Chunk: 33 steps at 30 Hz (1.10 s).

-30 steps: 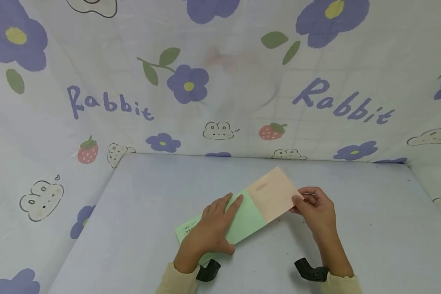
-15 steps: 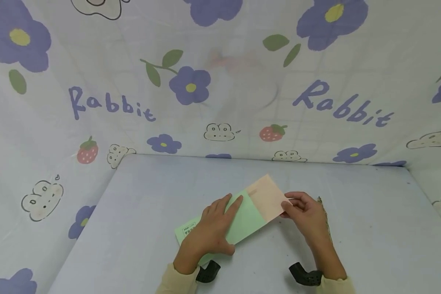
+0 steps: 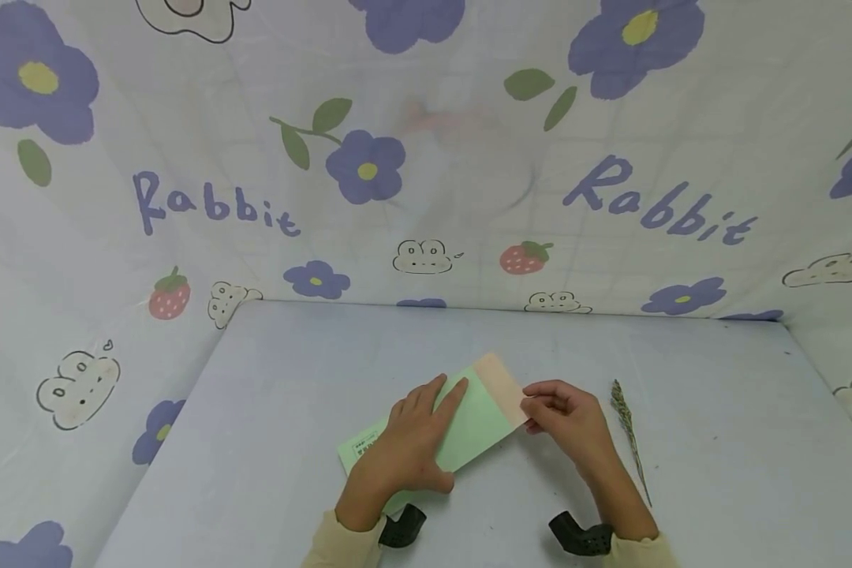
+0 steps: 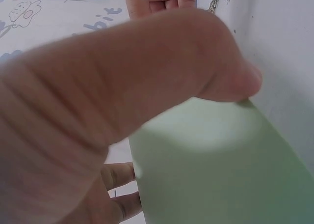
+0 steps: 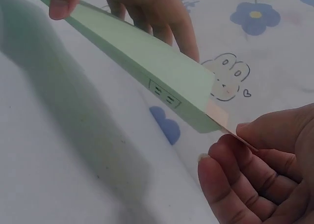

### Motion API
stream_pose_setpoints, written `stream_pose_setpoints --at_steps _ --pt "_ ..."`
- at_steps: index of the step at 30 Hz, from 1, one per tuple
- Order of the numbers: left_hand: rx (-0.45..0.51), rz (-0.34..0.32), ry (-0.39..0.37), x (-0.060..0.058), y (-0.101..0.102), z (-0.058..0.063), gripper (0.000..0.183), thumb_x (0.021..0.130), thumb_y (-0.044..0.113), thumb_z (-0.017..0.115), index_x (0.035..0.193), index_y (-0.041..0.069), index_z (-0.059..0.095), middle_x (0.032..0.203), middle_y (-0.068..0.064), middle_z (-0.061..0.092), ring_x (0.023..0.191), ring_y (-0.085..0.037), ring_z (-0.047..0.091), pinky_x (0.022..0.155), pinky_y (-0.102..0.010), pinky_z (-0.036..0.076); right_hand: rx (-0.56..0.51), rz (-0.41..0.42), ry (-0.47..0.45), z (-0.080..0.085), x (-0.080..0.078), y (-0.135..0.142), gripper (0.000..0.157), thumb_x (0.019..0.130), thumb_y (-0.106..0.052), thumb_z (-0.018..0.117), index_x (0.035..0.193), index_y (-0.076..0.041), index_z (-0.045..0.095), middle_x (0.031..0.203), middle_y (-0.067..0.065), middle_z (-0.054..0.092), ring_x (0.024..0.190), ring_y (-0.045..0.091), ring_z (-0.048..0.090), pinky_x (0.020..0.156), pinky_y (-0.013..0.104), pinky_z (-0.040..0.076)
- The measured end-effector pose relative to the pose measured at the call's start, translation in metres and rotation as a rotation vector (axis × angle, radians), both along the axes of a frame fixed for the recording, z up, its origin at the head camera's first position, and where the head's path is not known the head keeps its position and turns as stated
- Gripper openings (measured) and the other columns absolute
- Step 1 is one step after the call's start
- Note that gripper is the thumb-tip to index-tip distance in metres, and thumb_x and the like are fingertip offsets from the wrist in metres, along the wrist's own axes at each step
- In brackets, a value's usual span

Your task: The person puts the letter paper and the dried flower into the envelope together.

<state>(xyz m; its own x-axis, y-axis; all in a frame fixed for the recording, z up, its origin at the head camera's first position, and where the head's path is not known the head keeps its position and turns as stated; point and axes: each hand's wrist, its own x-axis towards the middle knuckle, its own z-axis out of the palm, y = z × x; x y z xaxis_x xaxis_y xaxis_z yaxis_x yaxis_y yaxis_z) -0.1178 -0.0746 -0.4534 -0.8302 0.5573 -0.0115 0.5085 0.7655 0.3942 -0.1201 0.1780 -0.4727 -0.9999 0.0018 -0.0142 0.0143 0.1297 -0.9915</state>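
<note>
A flat light-green paper sleeve (image 3: pixel 476 426) with a small printed label lies slantwise under my left hand (image 3: pixel 401 450). My left thumb (image 4: pixel 162 62) bears on one long edge, and the fingers spread toward the opposite edge, holding it. A strip of peach card (image 3: pixel 502 386) sticks out of the sleeve's right end. My right hand (image 3: pixel 571 418) pinches that card's outer corner between thumb and curled fingers. In the right wrist view the sleeve is seen edge-on, tilted over a long shadow, with printing on its narrow side (image 5: pixel 164 94). The card's inner part is hidden.
A dried grass sprig (image 3: pixel 626 418) lies on the white table (image 3: pixel 724 442) just right of my right forearm. Black curved mounts (image 3: pixel 403 526) sit at both wrists. A cloth printed with flowers and rabbits (image 3: pixel 461 173) hangs behind and along the sides.
My right hand has moved left, carrying the peach card in, so less of it shows beyond the green sleeve. The grass sprig has come into view. The left hand stays put.
</note>
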Motion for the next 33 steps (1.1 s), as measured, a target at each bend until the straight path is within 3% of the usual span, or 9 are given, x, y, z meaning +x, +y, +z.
stream_pose_setpoints --at_steps 12,28,30,33 --pt "-0.014 0.002 0.007 -0.001 0.001 0.0 0.123 0.062 0.027 0.086 0.162 0.016 0.014 0.162 -0.016 0.019 0.144 -0.035 0.027 0.11 -0.057 0.029 0.059 0.051 -0.053 -0.004 0.0 -0.01 0.019 0.092 -0.011 0.073 0.103 0.004 0.072 0.087 0.012 0.07 0.07 0.024 0.065 0.065 0.037 0.057" --pt "-0.014 -0.054 0.006 0.004 0.006 0.003 0.124 0.063 0.023 0.089 0.162 0.016 0.015 0.162 -0.015 0.021 0.145 -0.033 0.026 0.111 -0.055 0.028 0.085 0.302 -0.139 -0.004 -0.006 0.012 0.026 0.097 -0.014 0.065 0.112 0.007 0.071 0.083 0.011 0.065 0.068 0.02 0.06 0.063 0.036 0.054" --pt "-0.017 -0.051 -0.003 0.004 0.006 0.003 0.124 0.063 0.024 0.089 0.162 0.017 0.014 0.162 -0.015 0.021 0.145 -0.033 0.026 0.111 -0.055 0.028 0.154 0.247 -0.104 -0.004 -0.009 0.023 0.026 0.098 -0.015 0.064 0.113 0.005 0.071 0.085 0.014 0.065 0.069 0.02 0.059 0.061 0.034 0.053" --pt "-0.023 -0.032 -0.007 0.004 0.006 0.002 0.123 0.064 0.025 0.089 0.162 0.017 0.015 0.162 -0.015 0.021 0.145 -0.032 0.026 0.111 -0.055 0.028 0.402 0.003 0.017 -0.008 -0.016 0.046 0.025 0.099 -0.017 0.063 0.113 0.002 0.071 0.091 0.016 0.066 0.075 0.023 0.059 0.06 0.032 0.049"
